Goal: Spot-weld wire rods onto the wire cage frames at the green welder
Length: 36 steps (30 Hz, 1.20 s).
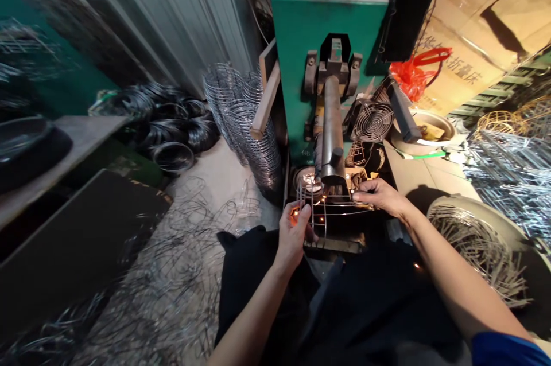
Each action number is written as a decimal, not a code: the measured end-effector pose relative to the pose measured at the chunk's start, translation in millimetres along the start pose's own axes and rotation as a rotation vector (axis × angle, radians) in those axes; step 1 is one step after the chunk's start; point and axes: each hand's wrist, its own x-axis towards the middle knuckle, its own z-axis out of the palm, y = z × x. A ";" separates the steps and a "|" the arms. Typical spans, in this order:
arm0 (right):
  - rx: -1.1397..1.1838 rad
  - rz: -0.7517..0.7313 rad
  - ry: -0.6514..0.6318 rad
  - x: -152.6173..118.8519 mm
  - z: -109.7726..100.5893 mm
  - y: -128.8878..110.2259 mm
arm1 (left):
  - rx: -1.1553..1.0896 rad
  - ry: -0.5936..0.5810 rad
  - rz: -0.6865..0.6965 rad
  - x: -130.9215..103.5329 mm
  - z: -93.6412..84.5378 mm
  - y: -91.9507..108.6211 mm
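Note:
A small wire frame [319,224] of bent steel rods sits under the thick metal arm [334,131] of a green spot welding machine [297,62]. Orange sparks glow around the frame. My left hand [293,231] is closed on the frame's left side, thumb and fingers pinching the rods. On the other side, my right hand [382,196] pinches a thin wire [346,204] that runs across to the frame. Whether this wire is joined to the frame, I cannot tell. The machine's lower part is partly hidden behind the frame and my hands.
A tall stack of wire rings [245,125] stands left of the machine. Loose wire pieces [172,263] litter the floor. At right are a basin of cut wires [477,245], a white bucket [445,139] and a heap of wire parts [512,171]. Black wire coils [172,125] lie at left.

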 end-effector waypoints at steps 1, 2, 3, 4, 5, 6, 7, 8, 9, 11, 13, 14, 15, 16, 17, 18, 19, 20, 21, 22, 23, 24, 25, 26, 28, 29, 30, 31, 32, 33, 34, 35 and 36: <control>-0.023 -0.038 0.054 -2.6 3.0 -0.3 | -0.008 -0.012 0.001 -0.8 -1.6 -0.5; -0.048 -0.089 0.140 -6.3 7.5 -0.5 | -0.015 -0.028 0.004 -1.8 -3.4 -1.2; -0.071 -0.142 0.248 -11.0 13.3 -0.2 | -0.019 -0.046 0.007 -2.7 -5.3 -2.2; -0.093 -0.191 0.363 -16.2 19.8 0.4 | -0.020 -0.065 0.007 -3.6 -6.9 -3.5; -0.111 -0.226 0.462 -21.7 26.8 1.5 | -0.019 -0.079 0.006 -4.4 -8.1 -4.8; -0.129 -0.253 0.530 -27.1 33.6 3.0 | -0.019 -0.085 0.005 -5.2 -8.7 -6.2; -0.146 -0.282 0.565 -32.0 39.7 4.8 | -0.023 -0.081 0.009 -5.8 -8.6 -7.4; -0.166 -0.315 0.574 -36.2 45.0 6.6 | -0.029 -0.070 0.018 -6.5 -7.8 -8.5; -0.188 -0.349 0.571 -39.6 49.2 8.3 | -0.034 -0.055 0.029 -7.3 -6.5 -9.4; -0.231 -0.398 0.576 -43.8 55.1 10.6 | -0.038 -0.022 0.048 -9.2 -2.9 -10.7; -0.250 -0.410 0.620 -44.9 58.6 11.1 | -0.044 0.000 0.060 -11.0 0.6 -11.9; -0.254 -0.409 0.646 -44.5 60.1 10.7 | -0.052 0.008 0.065 -11.4 1.8 -12.7; -0.258 -0.410 0.670 -43.6 61.3 9.9 | -0.063 0.015 0.070 -11.4 2.6 -13.7; -0.266 -0.414 0.686 -42.2 62.5 9.0 | -0.075 0.021 0.074 -10.9 3.0 -14.7; -0.283 -0.418 0.696 -40.5 63.6 8.0 | -0.087 0.026 0.077 -9.8 3.0 -15.6; -0.304 -0.423 0.702 -38.4 64.4 7.2 | -0.096 0.029 0.079 -8.3 2.7 -16.5; -0.326 -0.429 0.705 -36.1 65.1 6.5 | -0.102 0.032 0.081 -6.5 2.4 -17.2; -0.345 -0.434 0.706 -33.8 65.6 6.2 | -0.106 0.036 0.083 -4.5 2.1 -17.6; -0.358 -0.437 0.706 -31.6 65.8 6.2 | -0.107 0.037 0.083 -2.6 1.9 -17.7; -0.366 -0.439 0.705 -29.5 65.9 6.4 | -0.108 0.038 0.081 -0.8 2.0 -17.6; -0.370 -0.440 0.704 -27.6 65.8 6.8 | -0.107 0.039 0.077 0.6 2.2 -17.2; -0.371 -0.439 0.704 -25.9 65.5 7.3 | -0.107 0.042 0.073 1.8 2.7 -16.8; -0.371 -0.437 0.707 -24.5 65.2 7.8 | -0.106 0.047 0.072 2.6 3.4 -16.2; -0.373 -0.435 0.712 -23.2 64.7 8.2 | -0.106 0.052 0.070 3.3 4.2 -15.7; -0.377 -0.432 0.721 -21.0 63.4 9.1 | -0.111 0.062 0.069 4.1 5.9 -14.6; -0.377 -0.433 0.721 -19.9 62.6 9.5 | -0.114 0.063 0.069 4.6 6.6 -14.2; -0.376 -0.434 0.717 -18.7 61.8 9.9 | -0.115 0.062 0.069 5.1 7.3 -13.8; -0.372 -0.434 0.712 -17.6 60.9 10.5 | -0.115 0.064 0.069 5.8 7.8 -13.6; -0.368 -0.434 0.706 -16.4 60.1 11.3 | -0.114 0.066 0.069 6.6 8.3 -13.4; -0.363 -0.432 0.704 -15.2 59.2 12.1 | -0.113 0.068 0.070 7.5 8.7 -13.4; -0.361 -0.431 0.703 -14.0 58.4 13.0 | -0.113 0.072 0.069 8.4 9.1 -13.5; -0.359 -0.432 0.705 -12.9 57.6 13.8 | -0.113 0.076 0.067 9.4 9.5 -13.8; -0.357 -0.434 0.708 -11.9 56.9 14.4 | -0.115 0.079 0.066 10.3 9.9 -14.1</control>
